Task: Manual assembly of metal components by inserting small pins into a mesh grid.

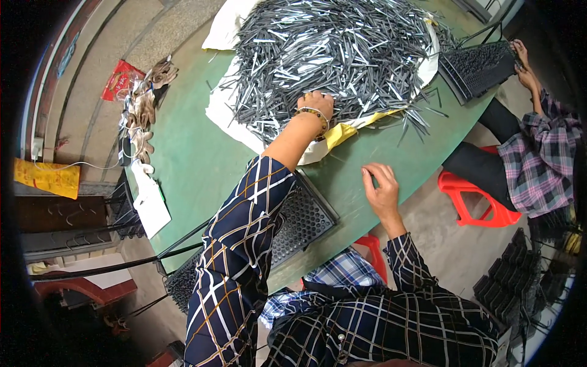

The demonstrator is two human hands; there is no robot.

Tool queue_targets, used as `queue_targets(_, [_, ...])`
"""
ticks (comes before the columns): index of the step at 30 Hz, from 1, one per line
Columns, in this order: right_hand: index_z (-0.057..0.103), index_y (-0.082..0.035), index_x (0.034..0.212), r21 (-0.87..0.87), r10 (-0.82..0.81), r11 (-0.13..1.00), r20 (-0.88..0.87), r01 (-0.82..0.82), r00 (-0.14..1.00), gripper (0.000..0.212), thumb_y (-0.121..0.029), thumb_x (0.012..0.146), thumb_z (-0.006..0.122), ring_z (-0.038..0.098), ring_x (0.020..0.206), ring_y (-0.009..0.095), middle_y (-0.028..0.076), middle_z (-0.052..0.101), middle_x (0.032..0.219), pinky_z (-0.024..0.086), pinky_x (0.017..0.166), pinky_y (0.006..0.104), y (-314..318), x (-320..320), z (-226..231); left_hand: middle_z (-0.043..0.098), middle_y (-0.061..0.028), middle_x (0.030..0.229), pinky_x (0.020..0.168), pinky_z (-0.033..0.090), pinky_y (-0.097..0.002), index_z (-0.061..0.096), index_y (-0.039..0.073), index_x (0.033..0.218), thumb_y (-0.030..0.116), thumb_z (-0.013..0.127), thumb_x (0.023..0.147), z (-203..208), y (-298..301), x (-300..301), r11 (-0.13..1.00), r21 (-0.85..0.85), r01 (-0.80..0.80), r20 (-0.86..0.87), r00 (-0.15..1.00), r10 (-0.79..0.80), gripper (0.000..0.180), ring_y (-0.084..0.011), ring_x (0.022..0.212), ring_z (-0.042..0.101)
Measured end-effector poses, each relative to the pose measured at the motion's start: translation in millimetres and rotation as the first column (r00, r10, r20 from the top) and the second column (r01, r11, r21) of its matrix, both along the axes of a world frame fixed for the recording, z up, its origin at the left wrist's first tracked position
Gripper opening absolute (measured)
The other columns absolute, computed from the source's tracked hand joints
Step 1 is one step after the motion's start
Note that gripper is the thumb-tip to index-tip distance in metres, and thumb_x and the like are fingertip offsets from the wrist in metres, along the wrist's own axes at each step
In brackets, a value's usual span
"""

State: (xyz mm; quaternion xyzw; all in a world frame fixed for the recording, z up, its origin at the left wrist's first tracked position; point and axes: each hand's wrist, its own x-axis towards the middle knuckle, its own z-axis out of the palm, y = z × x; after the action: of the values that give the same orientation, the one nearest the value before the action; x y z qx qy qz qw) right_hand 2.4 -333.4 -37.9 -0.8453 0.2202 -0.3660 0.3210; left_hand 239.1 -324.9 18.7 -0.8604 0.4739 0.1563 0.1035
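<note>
A large heap of thin dark grey strips lies on a white and yellow sack spread over the green table. My left hand, with a bracelet at its wrist, reaches into the near edge of the heap. Its fingers curl down among the strips, and the tips are hidden. My right hand is above the table's near edge, loosely bent with the thumb apart, and nothing shows in it. Below my left forearm lies a black tray with rows of round holes or cups, partly covered by my sleeve.
At the right, a co-worker's hands touch another black tray. A red stool stands there. Work gloves, a red packet and a white card line the table's left side. Black racks stand lower right.
</note>
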Motion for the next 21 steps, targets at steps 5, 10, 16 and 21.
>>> queue_targets(5, [0.061,-0.001,0.086,0.026,0.006,1.000,-0.020,-0.006,1.000,0.008,-0.003,0.079,0.062,0.057,0.081,0.030,0.012,0.062,0.087,0.046,0.071,0.0364,-2,-2,0,0.049,-0.0200,0.112,0.087,0.047,-0.0444,0.048,0.002,0.113,0.025,0.077,0.065,4,-1,12,0.996,-0.029,0.080,-0.036,0.996,-0.081,0.061,-0.0363,0.107,0.053])
queue_targets(10, [0.062,-0.001,0.086,0.033,0.018,0.999,-0.010,-0.018,1.000,0.008,-0.003,0.079,0.062,0.057,0.080,0.029,0.012,0.062,0.087,0.046,0.071,0.0363,0,1,3,0.051,-0.0216,0.110,0.088,0.047,-0.0416,0.050,0.000,0.110,0.026,0.078,0.063,4,3,33,0.990,-0.069,0.121,-0.016,0.992,-0.123,0.061,-0.0383,0.102,0.055])
queue_targets(16, [0.062,0.000,0.085,0.026,0.001,1.000,0.017,-0.002,1.000,0.007,0.000,0.078,0.063,0.059,0.077,0.028,0.012,0.062,0.084,0.047,0.069,0.0343,1,0,3,0.063,-0.0225,0.094,0.079,0.049,-0.0377,0.061,-0.003,0.094,0.028,0.069,0.069,27,20,76,0.922,-0.340,-0.184,-0.351,0.935,0.058,0.040,-0.0340,0.089,0.062])
queue_targets(21, [0.062,0.001,0.085,0.035,0.001,0.999,0.015,-0.001,1.000,0.007,0.000,0.078,0.063,0.059,0.076,0.027,0.012,0.062,0.084,0.047,0.068,0.0338,1,0,1,0.063,-0.0097,0.082,0.064,0.049,-0.0350,0.059,-0.006,0.093,0.020,0.067,0.077,26,36,87,0.384,-0.142,-0.912,-0.942,0.244,0.231,0.031,-0.0209,0.073,0.062])
